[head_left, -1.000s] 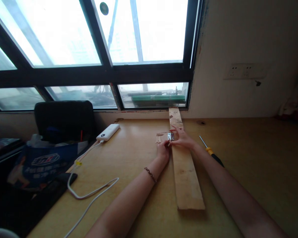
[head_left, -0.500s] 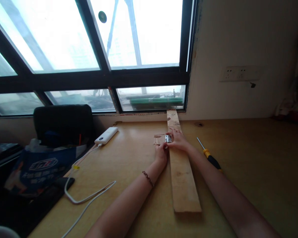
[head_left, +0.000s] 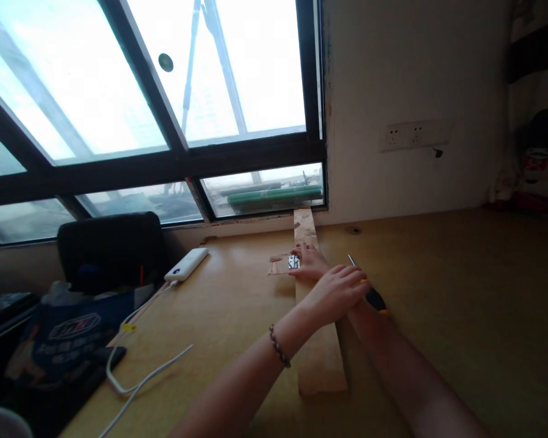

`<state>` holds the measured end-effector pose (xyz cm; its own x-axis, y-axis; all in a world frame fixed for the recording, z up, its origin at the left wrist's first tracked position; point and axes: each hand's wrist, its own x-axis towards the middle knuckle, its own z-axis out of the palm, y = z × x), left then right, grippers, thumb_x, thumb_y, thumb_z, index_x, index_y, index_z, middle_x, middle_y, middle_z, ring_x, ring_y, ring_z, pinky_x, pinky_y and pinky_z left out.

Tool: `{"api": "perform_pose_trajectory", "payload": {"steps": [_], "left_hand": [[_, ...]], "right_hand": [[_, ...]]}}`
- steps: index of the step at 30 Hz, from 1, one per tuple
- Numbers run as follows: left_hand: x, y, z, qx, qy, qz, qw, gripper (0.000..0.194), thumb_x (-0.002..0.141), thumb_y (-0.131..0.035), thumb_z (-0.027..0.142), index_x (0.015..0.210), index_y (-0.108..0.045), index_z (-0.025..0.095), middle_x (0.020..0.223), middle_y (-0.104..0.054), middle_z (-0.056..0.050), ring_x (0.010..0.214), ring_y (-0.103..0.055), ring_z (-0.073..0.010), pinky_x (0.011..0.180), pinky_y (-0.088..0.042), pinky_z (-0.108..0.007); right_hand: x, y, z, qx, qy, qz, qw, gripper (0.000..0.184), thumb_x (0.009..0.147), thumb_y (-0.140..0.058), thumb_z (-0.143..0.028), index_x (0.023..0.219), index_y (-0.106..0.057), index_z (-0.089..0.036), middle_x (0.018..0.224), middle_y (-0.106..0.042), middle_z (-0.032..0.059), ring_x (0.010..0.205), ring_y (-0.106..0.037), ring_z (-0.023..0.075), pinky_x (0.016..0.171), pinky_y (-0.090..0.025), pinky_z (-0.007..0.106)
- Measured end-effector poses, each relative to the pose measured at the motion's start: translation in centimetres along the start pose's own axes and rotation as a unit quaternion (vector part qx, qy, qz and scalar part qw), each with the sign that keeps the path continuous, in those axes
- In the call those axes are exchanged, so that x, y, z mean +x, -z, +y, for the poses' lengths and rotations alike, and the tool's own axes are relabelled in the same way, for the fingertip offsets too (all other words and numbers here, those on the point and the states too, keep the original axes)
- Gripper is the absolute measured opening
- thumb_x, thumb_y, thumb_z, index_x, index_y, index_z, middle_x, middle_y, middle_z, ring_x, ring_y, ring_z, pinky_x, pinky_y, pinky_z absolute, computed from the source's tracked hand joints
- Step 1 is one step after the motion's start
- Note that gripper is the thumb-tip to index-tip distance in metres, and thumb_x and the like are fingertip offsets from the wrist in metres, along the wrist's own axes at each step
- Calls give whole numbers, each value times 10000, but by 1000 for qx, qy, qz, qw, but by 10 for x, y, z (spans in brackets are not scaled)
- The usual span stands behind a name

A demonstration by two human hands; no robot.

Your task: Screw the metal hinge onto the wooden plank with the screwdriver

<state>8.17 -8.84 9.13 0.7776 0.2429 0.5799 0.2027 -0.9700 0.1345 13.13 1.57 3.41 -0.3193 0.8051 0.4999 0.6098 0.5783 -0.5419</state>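
- Head view: metal hinge is held by R hand, thumb at near edge, fingertips at far edge; fingers closed on it.
- Hinge is placed at L edge of long plank, where small wood pc juts out to the L.
- L hand is crossed over R wrist, fingertips by yellow collar of screwdriver; whether it's gripped can't be told, fingers partly bent.
- Screwdriver is laid on tabletop, R of plank, shaft pointed twd window; handle partly hidden by L hand.
- L wrist is ringed w/ dark bracelet.
- White pwr bank is set nr L edge of tabletop, w/ white cable plugged in.
- Black chair & blue bag are seen past L edge.
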Motion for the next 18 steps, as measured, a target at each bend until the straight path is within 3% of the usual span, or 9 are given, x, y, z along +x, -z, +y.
{"api": "perform_pose_trajectory", "payload": {"steps": [2,4,6,10,14,18], "left_hand": [[28,-24,-4,-35,-7,-101,994,219,768,-479,117,865,-624,248,1011,-596,-89,989,-522,-218,861,-374,-349],[52,-53,-11,-77,68,-148,984,223,721,-508,73,757,-633,254,953,-612,-95,973,-523,-244,833,-372,-397],[68,-78,-16,-111,151,-147,971,226,653,-562,30,588,-609,242,793,-623,-96,871,-554,-246,802,-371,-420],[77,-107,-17,-139,200,-109,964,283,590,-617,-1,419,-519,202,585,-577,-93,734,-573,-249,771,-369,-445],[69,-102,-24,-182,205,-93,957,316,548,-646,-22,388,-496,205,556,-580,-75,707,-576,-237,792,-373,-419],[65,-59,-35,-237,157,-105,953,260,507,-697,8,584,-615,243,720,-643,-32,789,-581,-208,823,-380,-340]], "right_hand": [[0,0,-1,-23,-15,1,1000,616,529,-744,-417,1051,-528,-173,1166,-527,116,1050,-459,286,894,-339,418],[1,-1,-1,-41,-30,-6,999,615,514,-742,-432,1034,-534,-179,1136,-544,102,1031,-469,270,888,-343,401],[2,-1,-1,-49,-36,-12,998,610,510,-740,-430,1032,-532,-191,1101,-561,86,1022,-472,255,884,-342,385],[3,-1,0,-47,-38,-14,998,616,502,-743,-430,1027,-524,-193,1084,-567,75,987,-482,237,873,-345,365],[2,-2,1,-45,-35,-12,998,639,500,-742,-438,1035,-501,-184,1082,-568,79,1001,-470,237,860,-352,363],[4,-3,2,-55,-34,-15,998,641,504,-743,-436,1039,-495,-184,1088,-568,86,993,-473,253,855,-350,382]]}}
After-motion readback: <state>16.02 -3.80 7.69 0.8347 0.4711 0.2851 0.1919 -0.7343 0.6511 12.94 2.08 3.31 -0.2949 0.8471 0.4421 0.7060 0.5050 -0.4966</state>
